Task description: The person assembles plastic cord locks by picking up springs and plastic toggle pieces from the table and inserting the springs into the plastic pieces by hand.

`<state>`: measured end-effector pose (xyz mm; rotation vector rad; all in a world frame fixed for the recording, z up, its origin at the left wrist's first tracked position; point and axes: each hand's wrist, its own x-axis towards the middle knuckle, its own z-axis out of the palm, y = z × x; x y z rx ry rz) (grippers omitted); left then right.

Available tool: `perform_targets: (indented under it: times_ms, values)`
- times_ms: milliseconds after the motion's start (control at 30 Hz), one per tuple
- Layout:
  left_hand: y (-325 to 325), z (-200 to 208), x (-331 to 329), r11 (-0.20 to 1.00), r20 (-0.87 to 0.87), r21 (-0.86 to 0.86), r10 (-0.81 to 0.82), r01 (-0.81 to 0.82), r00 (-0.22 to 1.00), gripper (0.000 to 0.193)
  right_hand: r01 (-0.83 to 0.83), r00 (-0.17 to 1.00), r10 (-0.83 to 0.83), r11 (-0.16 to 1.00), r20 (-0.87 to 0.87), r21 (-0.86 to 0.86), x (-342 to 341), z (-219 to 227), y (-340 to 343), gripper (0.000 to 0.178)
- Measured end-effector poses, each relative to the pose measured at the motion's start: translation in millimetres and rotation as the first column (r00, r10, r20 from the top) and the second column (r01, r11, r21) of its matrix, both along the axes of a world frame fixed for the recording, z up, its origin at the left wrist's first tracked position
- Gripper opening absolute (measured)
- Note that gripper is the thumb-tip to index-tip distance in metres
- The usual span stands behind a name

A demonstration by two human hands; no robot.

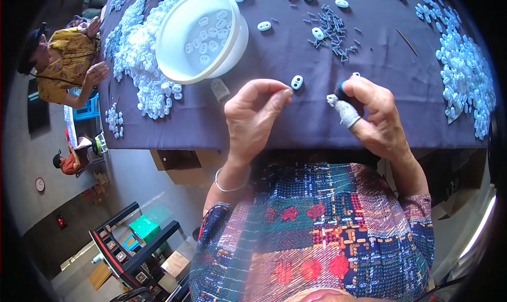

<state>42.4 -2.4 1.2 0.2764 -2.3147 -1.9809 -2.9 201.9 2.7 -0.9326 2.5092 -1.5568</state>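
Note:
My left hand (253,114) is closed in a pinch, thumb against forefinger; whatever is between the tips is too small to make out. Just beyond those fingertips a white oval plastic piece (297,82) with two dark holes lies on the cloth. To the right, my right hand (375,109) is curled. It wears a whitish cloth cover (346,113) on the thumb and a dark band with a blue edge on a finger. Behind its knuckles a bit of another white piece (356,74) shows; whether the fingers grip it I cannot tell. Small dark screws (332,30) lie in a loose pile farther off.
A white plastic bowl (237,48) holding several white pieces stands at left, beside a large heap of white pieces (140,53). More are heaped at right (465,75). A thin brown stick (406,42) lies on the purple cloth (200,125). Another person (66,64) sits at the left edge.

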Motion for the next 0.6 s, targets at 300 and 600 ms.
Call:
perform_targets:
  times_ms: [300,600]
  values:
    - [12,2,15,0.976,0.076,0.219,-0.002,-0.014,0.997,0.019,0.003,0.969,0.035,0.988,0.243,-0.157,8,-1,-17,0.013]
    - [14,2,18,0.973,0.092,0.231,-0.008,-0.014,0.996,0.021,-0.024,0.978,0.056,0.987,0.201,-0.160,11,-8,-21,0.015]
